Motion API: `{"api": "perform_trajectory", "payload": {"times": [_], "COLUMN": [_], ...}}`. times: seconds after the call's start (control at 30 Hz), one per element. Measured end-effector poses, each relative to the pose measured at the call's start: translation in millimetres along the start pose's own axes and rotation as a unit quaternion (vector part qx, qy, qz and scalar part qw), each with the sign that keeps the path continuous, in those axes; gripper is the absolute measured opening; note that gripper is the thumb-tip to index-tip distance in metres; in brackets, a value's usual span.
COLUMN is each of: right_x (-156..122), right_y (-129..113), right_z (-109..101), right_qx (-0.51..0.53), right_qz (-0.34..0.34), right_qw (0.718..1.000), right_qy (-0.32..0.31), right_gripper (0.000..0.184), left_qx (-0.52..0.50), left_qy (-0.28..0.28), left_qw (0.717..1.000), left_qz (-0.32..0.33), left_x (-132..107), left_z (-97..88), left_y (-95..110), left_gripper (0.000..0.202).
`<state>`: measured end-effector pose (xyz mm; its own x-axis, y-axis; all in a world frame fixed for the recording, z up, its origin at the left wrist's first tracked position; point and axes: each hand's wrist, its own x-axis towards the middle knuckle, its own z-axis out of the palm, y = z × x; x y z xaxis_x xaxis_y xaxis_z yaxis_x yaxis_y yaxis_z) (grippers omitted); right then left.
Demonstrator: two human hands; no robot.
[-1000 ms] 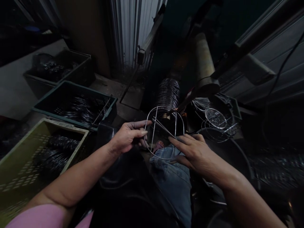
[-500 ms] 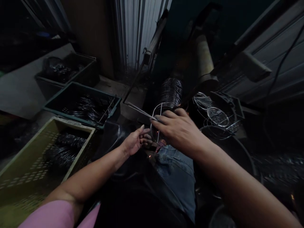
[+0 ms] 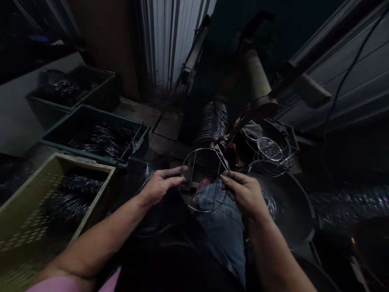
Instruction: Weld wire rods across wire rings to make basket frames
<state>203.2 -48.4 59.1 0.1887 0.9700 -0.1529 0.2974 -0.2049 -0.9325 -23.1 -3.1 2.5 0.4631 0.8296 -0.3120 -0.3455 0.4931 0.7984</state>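
Where the two hands face each other, one round wire frame (image 3: 192,172) sits between them, above one denim trouser leg (image 3: 225,235). Left hand (image 3: 159,184), one: thumb and forefinger pinching the frame's rim. Right hand (image 3: 244,190), one: pinching wire rods (image 3: 223,159), at least two, against or just beside the opposite rim; exact contact unclear. Hazard, judged: the frame could swivel or a rod skew, each pinch having only thin wire to bear on. Left of the grip, nearer first: one yellow crate (image 3: 85,161), one green crate (image 3: 115,116), one dark crate (image 3: 103,95). Right: one round tub (image 3: 293,211); past it, one heap of wire rings (image 3: 270,149), uncounted. Ahead: one wire coil (image 3: 214,121); farther, one pale cylinder (image 3: 258,75).
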Motion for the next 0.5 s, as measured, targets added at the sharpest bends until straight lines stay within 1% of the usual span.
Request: {"api": "perform_trajectory", "payload": {"times": [0.03,0.07,0.1,0.17,0.23,0.33,0.5], "right_x": [-1,-1,1,8,16,27,39], "right_y": [11,19,25,29,27,21,13], "right_z": [0,1,2,3,1,-2,-6], "right_qx": [0.067,0.113,0.138,0.140,0.121,0.121,0.138], "right_qz": [0.051,0.083,0.097,0.081,0.054,0.050,0.050], "right_qw": [0.996,0.990,0.985,0.983,0.985,0.983,0.979], "right_qy": [0.015,0.032,0.048,0.083,0.110,0.126,0.142], "right_gripper": [0.029,0.029,0.029,0.028,0.027,0.026,0.026], "left_qx": [0.023,0.034,0.037,0.035,0.038,0.046,0.058], "left_qy": [0.013,0.022,0.025,0.030,0.039,0.054,0.060], "left_qw": [1.000,0.999,0.999,0.999,0.998,0.997,0.996], "left_qz": [-0.003,-0.008,-0.014,-0.026,-0.028,-0.019,-0.011], "left_x": [2,4,6,11,14,19,26], "left_z": [4.0,8.1,11.9,18.3,23.0,27.7,34.3], "left_y": [0,-1,-2,-3,-4,-2,8], "left_gripper": [0.042,0.040,0.039,0.038,0.038,0.038,0.040]}}
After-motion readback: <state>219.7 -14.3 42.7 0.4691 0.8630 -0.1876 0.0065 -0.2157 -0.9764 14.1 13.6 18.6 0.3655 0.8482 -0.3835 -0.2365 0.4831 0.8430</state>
